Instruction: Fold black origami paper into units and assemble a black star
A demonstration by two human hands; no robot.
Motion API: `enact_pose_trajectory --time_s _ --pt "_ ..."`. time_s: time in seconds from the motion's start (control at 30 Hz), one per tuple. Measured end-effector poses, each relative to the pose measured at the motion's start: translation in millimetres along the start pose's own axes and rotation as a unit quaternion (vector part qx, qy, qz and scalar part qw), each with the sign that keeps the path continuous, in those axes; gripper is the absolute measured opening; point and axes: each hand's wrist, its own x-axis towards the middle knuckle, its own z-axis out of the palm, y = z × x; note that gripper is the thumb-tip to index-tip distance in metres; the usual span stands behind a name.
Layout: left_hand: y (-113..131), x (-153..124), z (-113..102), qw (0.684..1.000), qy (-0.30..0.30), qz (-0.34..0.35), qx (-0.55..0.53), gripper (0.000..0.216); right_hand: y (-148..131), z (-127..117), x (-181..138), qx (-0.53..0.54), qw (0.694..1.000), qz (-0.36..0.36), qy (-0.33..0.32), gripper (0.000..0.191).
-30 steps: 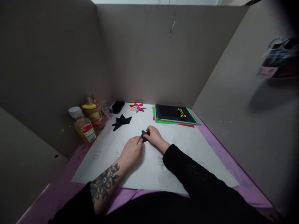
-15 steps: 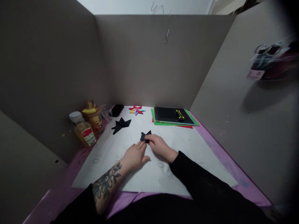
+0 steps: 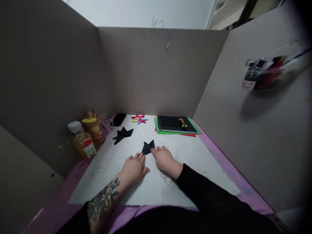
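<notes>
A small folded black paper piece [image 3: 148, 148] lies on the white sheet [image 3: 180, 156] in front of me, with pointed tips facing away. The fingertips of my left hand [image 3: 133, 167] rest flat at its near left edge, thumb apart. At its right edge lie the outstretched fingers of my right hand [image 3: 165, 158], touching the paper without gripping it. Farther back on the left sits a larger black folded paper shape [image 3: 123, 134] with several points. Behind that is a multicoloured folded paper star [image 3: 139, 119].
Coloured paper sheets [image 3: 170, 123] are stacked at the back right, a yellow tool [image 3: 182, 123] on top. A juice bottle [image 3: 84, 141], lidded cup [image 3: 94, 126], clear plastic cup [image 3: 107, 123] and black phone [image 3: 119, 119] stand left. A holder [image 3: 263, 76] hangs on the right partition.
My right hand has drawn back from the top of the small black paper to its right edge, its fingers now straightened. My left hand stays at the near edge. The camera view has shifted slightly.
</notes>
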Motion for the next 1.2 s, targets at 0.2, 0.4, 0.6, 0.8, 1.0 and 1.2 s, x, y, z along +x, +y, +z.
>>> enact_pose_trajectory --time_s 0.2,0.4,0.6,0.8,1.0,1.2 --pt "1 1 -6 1.0 -0.002 0.002 -0.009 0.043 -21 -7 28 -0.056 0.998 0.019 -0.031 0.026" --pt "2 0 -6 1.0 0.005 0.0 -0.004 0.04 -19 -2 43 -0.061 0.997 0.029 -0.021 0.039" --pt "3 -1 -4 1.0 0.009 0.001 -0.006 0.04 -10 -6 50 -0.063 0.996 0.028 -0.058 0.052" --pt "6 -2 -4 1.0 0.02 -0.007 0.006 0.042 -21 -12 61 -0.07 0.993 0.028 -0.089 0.059" --pt "14 -5 -7 0.999 -0.005 -0.048 0.021 0.039 -24 -9 66 -0.066 0.992 0.046 -0.098 0.065" --pt "15 -5 -10 0.999 -0.011 -0.048 0.019 0.038 -13 5 44 -0.041 0.999 0.014 0.001 0.053"
